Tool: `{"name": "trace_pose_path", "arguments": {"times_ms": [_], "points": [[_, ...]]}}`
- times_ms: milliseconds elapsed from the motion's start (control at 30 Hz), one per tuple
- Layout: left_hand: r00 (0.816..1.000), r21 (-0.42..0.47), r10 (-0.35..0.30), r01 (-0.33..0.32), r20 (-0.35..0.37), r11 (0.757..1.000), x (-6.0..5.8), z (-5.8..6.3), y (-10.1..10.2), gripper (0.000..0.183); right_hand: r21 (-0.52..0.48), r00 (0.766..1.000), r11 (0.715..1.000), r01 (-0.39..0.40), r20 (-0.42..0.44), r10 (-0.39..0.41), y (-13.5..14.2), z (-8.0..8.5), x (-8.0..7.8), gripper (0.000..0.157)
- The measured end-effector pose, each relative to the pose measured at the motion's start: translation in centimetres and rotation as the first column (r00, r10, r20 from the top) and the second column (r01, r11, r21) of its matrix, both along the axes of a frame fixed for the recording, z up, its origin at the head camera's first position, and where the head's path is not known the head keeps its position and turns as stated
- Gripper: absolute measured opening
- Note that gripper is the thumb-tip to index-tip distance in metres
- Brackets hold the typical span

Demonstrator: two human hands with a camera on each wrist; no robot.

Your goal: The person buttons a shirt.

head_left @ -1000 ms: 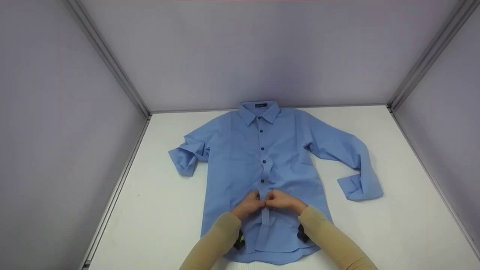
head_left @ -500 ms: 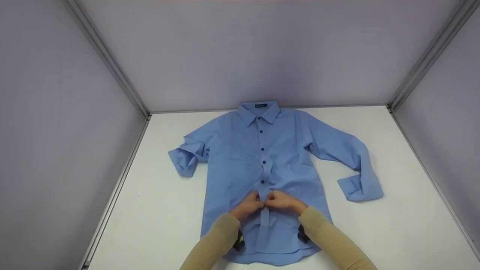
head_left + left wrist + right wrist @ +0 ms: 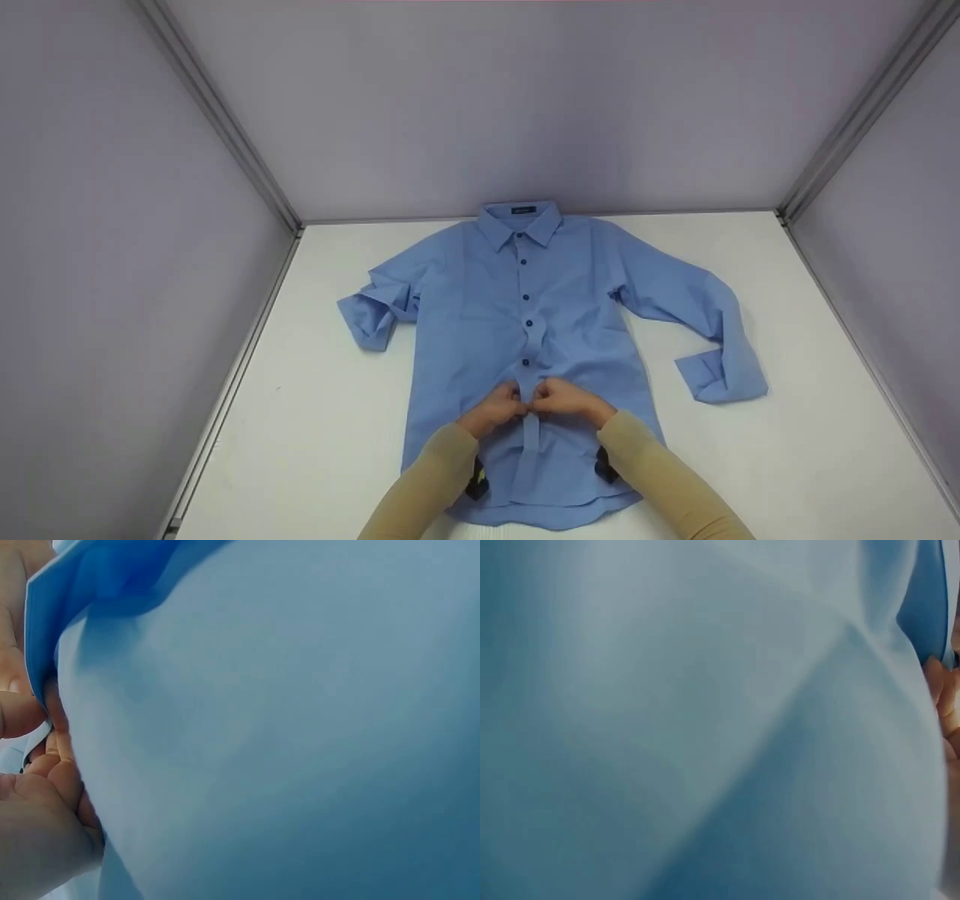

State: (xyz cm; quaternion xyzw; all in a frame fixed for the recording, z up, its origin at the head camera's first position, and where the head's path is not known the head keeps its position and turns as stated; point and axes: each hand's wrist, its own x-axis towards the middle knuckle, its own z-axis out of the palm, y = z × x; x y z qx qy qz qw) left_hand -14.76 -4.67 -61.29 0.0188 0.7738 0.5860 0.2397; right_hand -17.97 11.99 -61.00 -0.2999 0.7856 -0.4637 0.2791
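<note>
A blue long-sleeved shirt (image 3: 480, 322) lies front up, its collar (image 3: 520, 225) at the far side. Dark buttons run down its front placket (image 3: 530, 435), the lowest visible button (image 3: 526, 362) just beyond the hands. My left hand (image 3: 495, 407) pinches the placket from the left, fingers curled. From the right, my right hand (image 3: 562, 397) pinches the same spot, fingertips meeting the left ones. In the left wrist view, fingers (image 3: 56, 765) hold the shirt's edge behind a raised flap. Cloth fills most of the right wrist view, and only a few fingers (image 3: 937, 682) show.
The shirt lies on a white table (image 3: 300, 420) with pale walls (image 3: 517, 97) at the back and sides. One sleeve (image 3: 371, 315) is bunched at the left; the other sleeve (image 3: 720, 337) bends back at the right. Dark wrist devices (image 3: 477, 484) sit under the forearms.
Both hands stay at the same spot on the placket, with only tiny finger and wrist shifts. The shirt lies as before.
</note>
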Motion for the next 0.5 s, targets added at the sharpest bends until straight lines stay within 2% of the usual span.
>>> {"name": "trace_pose_path", "arguments": {"times_ms": [233,500], "points": [[1.0,0.068,-0.011,0.011,0.002,0.998,-0.05,0.13,-0.16,0.025,-0.007,0.999,1.0,0.019,0.03,-0.019,-0.06,0.32,0.18,0.026],[1.0,0.073,-0.006,0.007,-0.009,0.997,0.11,0.08,-0.09,0.027,0.015,0.999,0.999,-0.03,-0.01,0.03,0.01,0.35,0.14,0.024]]}}
